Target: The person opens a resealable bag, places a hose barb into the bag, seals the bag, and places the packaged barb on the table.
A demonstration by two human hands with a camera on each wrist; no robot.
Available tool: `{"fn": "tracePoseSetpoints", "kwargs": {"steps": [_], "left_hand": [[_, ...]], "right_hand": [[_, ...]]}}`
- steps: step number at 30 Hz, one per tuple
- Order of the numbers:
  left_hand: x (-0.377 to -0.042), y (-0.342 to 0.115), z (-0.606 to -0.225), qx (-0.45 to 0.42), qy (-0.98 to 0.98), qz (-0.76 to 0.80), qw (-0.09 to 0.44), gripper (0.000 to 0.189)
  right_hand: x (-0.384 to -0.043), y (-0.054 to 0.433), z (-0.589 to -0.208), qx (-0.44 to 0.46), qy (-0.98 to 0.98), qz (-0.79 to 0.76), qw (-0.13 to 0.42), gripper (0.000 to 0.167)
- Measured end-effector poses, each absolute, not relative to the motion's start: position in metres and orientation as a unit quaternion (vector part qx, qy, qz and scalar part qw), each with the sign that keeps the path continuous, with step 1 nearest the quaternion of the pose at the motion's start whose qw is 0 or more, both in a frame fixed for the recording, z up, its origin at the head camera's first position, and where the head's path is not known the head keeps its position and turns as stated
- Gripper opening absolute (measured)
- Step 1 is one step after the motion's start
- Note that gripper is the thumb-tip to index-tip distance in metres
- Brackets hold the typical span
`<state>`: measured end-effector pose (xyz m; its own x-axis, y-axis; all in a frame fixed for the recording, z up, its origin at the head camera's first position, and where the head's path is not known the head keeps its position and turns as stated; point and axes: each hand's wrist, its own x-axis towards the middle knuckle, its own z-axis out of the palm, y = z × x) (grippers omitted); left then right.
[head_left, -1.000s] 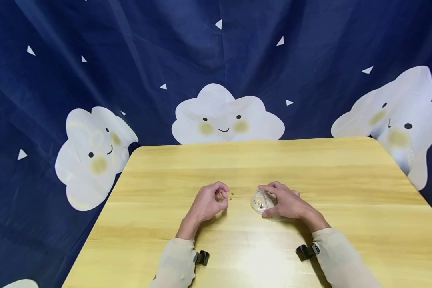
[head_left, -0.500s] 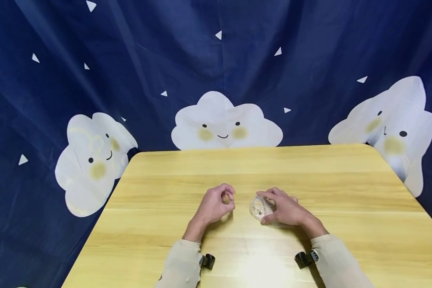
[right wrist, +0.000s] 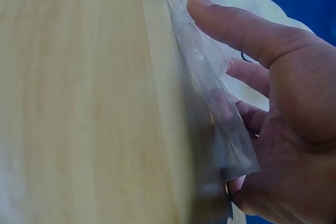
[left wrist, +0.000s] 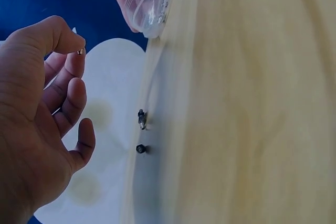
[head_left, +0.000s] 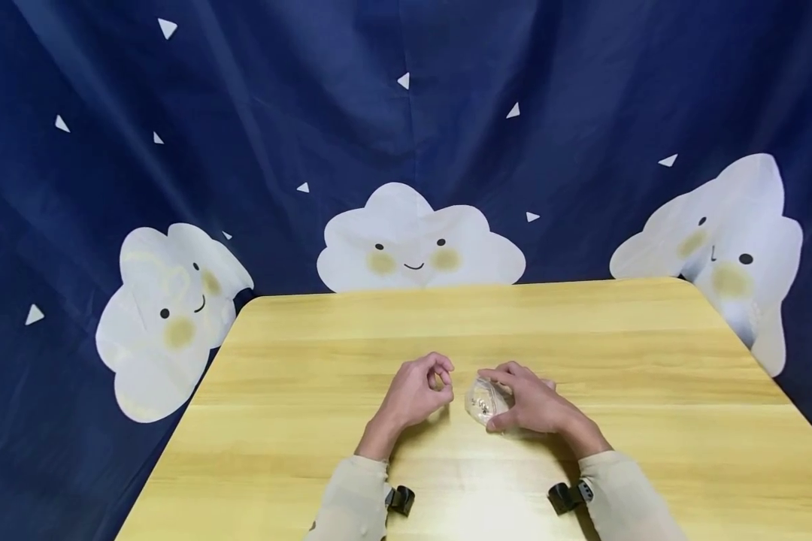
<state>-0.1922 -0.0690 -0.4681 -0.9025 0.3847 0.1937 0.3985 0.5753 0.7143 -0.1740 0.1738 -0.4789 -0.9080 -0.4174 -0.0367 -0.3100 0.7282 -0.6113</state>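
My left hand (head_left: 416,394) pinches a tiny shiny metal piece (left wrist: 80,52), screw-like but too small to make out fully, between thumb and forefinger above the table. Two small dark metal pieces, one screw-like (left wrist: 142,119) and one round-ended (left wrist: 140,149), lie on the tabletop below it in the left wrist view. A short gap to the right, my right hand (head_left: 531,402) holds a clear plastic zip bag (head_left: 483,402) by its edges, thumb at the near side and fingers at the far side. Several small metal bits show inside the bag.
The wooden table (head_left: 311,330) has rounded far corners. Behind it hangs a dark blue curtain (head_left: 352,98) with white clouds and triangles. A black wrist camera (head_left: 401,500) sits on the left sleeve, another wrist camera (head_left: 565,497) on the right.
My left hand has moved right, closer to the bag, with thumb and forefinger pinched together. The right hand keeps holding the bag. The head view has tilted up slightly.
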Motion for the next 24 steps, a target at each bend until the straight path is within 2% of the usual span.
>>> {"fn": "tracePoseSetpoints", "kwargs": {"steps": [6, 15, 24], "left_hand": [[-0.192, -0.067, -0.470, -0.219, -0.890, -0.399, 0.012, 0.020], [-0.194, -0.057, -0.471, -0.241, -0.889, -0.387, 0.031, 0.021], [-0.191, -0.040, -0.472, -0.254, -0.898, -0.360, 0.002, 0.024]], "right_hand": [[-0.172, 0.173, -0.480, -0.197, 0.926, -0.310, 0.085, 0.087], [-0.174, 0.174, -0.480, -0.197, 0.929, -0.304, 0.079, 0.086], [-0.174, 0.175, -0.481, -0.204, 0.928, -0.302, 0.075, 0.086]]}}
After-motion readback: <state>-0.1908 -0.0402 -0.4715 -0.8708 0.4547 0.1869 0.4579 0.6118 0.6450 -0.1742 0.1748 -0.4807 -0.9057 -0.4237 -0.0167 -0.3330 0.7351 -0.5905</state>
